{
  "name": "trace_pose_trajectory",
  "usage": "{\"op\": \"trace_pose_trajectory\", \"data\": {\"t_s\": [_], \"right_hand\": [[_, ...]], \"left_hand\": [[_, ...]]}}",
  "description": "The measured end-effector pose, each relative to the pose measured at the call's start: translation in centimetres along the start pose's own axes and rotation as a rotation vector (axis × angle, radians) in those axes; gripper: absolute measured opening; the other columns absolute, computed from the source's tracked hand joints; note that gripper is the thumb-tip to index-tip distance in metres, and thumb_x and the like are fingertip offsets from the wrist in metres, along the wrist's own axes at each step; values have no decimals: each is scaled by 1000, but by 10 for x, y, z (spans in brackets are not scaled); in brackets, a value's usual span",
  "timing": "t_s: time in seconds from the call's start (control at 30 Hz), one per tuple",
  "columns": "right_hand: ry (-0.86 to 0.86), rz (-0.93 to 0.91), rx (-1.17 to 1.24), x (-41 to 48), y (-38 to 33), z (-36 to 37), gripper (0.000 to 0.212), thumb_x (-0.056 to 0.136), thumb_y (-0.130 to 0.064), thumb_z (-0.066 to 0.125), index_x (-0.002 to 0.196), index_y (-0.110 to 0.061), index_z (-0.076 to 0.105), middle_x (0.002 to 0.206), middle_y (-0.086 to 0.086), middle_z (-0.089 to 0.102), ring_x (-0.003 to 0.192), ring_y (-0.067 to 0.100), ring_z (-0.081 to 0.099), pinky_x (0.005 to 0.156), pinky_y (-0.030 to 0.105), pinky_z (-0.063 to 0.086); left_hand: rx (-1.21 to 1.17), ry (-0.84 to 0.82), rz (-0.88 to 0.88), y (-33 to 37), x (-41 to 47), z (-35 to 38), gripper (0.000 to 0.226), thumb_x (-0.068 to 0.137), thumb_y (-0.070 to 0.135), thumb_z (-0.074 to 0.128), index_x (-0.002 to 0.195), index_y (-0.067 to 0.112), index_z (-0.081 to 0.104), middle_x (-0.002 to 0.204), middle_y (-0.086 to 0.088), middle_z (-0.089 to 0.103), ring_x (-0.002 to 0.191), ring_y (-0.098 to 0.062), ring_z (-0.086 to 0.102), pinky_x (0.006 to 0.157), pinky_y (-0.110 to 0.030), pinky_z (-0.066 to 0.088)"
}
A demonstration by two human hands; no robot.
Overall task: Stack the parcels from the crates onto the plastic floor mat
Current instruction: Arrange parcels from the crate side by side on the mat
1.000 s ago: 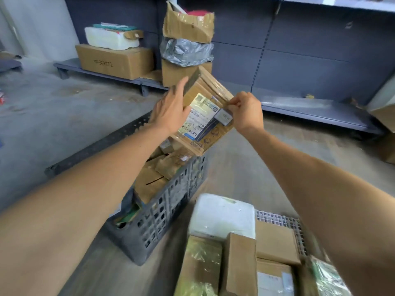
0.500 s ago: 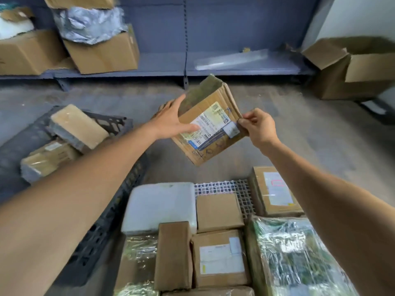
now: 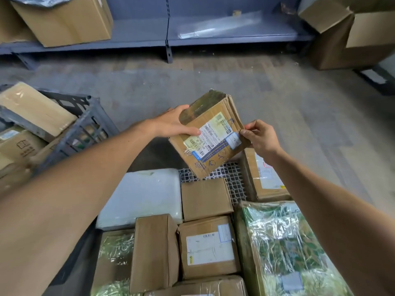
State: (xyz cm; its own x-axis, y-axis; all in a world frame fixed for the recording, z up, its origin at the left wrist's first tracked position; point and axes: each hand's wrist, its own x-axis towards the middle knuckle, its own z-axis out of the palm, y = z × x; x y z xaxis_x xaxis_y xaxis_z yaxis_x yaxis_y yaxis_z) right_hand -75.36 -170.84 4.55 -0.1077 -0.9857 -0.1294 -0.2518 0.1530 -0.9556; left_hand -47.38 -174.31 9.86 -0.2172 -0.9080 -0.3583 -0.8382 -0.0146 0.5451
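Both hands hold a small brown cardboard parcel (image 3: 210, 133) with a shipping label, tilted in the air above the far edge of the white gridded floor mat (image 3: 232, 180). My left hand (image 3: 175, 122) grips its upper left side, thumb across the label face. My right hand (image 3: 259, 136) pinches its right edge. Several parcels lie on the mat: a white padded bag (image 3: 141, 195), plain brown boxes (image 3: 205, 198), a labelled box (image 3: 210, 248) and a green film-wrapped pack (image 3: 284, 248). The grey plastic crate (image 3: 85, 129) at left holds more parcels (image 3: 36, 111).
Blue low shelving (image 3: 166, 37) runs along the back with a large carton (image 3: 64, 20) on it. An open cardboard box (image 3: 350, 33) stands at the far right. Bare grey concrete floor (image 3: 299, 116) lies between the shelf and the mat.
The parcel has travelled from above the crate to over the mat and come lower. My view has swung right and down, so the crate now sits at the left edge.
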Motion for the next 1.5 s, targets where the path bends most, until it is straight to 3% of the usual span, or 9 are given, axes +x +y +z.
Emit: {"op": "trace_pose_trajectory", "data": {"t_s": [0.23, 0.5, 0.67, 0.83, 0.97, 1.13, 1.2, 1.33, 1.5], "right_hand": [[62, -20, -56, 8, -26, -11, 20, 91, -3, 66, 78, -15, 56, 89, 20, 67, 79, 25, 65, 79, 57, 57], [68, -169, -118, 16, -111, 41, 18, 88, -13, 70, 77, -21, 58, 93, 20, 69, 81, 24, 64, 78, 55, 57], [37, -291, -80, 10, -183, 118, 11, 89, -14, 67, 82, -19, 60, 91, 10, 68, 79, 17, 63, 77, 44, 59], [1, -449, -106, -6, -260, 212, 5, 87, -15, 66, 88, -17, 61, 85, -4, 62, 79, 14, 57, 71, 26, 48], [-121, -503, -113, -31, -292, 291, 8, 88, -11, 65, 85, -15, 59, 80, -3, 59, 75, 14, 54, 68, 25, 45], [-303, -420, -126, -73, -283, 386, 17, 90, -6, 65, 78, -14, 56, 83, 5, 61, 79, 19, 58, 72, 25, 51], [-366, -343, -135, -79, -267, 413, 25, 89, -5, 66, 71, -18, 54, 86, 11, 66, 86, 28, 65, 80, 40, 57], [-396, -301, -210, -74, -247, 429, 26, 89, -5, 68, 69, -18, 59, 79, 7, 67, 85, 28, 67, 81, 45, 58], [-332, -286, -290, -48, -244, 418, 5, 89, -10, 69, 86, -13, 66, 75, -2, 62, 80, 19, 61, 77, 35, 57]], "left_hand": [[-52, 43, 55, 10, -6, -8, 108, 68, 70, 74, 154, 34, 20, 150, 2, 38, 134, -19, 42, 111, -42, 35], [-73, 132, 93, -9, -56, -94, 97, 76, 59, 75, 154, 29, 24, 132, 15, 45, 121, -8, 48, 100, -28, 38], [3, 305, 45, -48, -114, -176, 93, 77, 63, 73, 152, 31, 30, 147, 9, 44, 131, -11, 44, 107, -28, 33], [-101, 537, -145, -126, -198, -234, 127, 43, 101, 53, 151, 36, 34, 147, 1, 47, 131, -15, 48, 112, -34, 33], [-205, 606, -194, -188, -253, -253, 91, 77, 81, 53, 151, 30, 36, 145, 4, 47, 130, -14, 45, 106, -31, 34], [-412, 645, -295, -261, -290, -261, 92, 56, 103, 37, 116, 39, 68, 129, 10, 64, 122, -15, 56, 115, -42, 31], [-462, 675, -377, -282, -300, -264, 98, 55, 104, 29, 108, 32, 69, 124, 1, 65, 118, -18, 56, 114, -42, 29], [-477, 642, -489, -321, -296, -254, 78, 90, 79, 22, 121, 21, 64, 108, -8, 67, 104, -23, 60, 99, -43, 35], [-268, 731, -421, -362, -256, -210, 18, 96, 4, 59, 108, -3, 70, 106, -19, 68, 96, -16, 53, 74, -25, 35]]}}
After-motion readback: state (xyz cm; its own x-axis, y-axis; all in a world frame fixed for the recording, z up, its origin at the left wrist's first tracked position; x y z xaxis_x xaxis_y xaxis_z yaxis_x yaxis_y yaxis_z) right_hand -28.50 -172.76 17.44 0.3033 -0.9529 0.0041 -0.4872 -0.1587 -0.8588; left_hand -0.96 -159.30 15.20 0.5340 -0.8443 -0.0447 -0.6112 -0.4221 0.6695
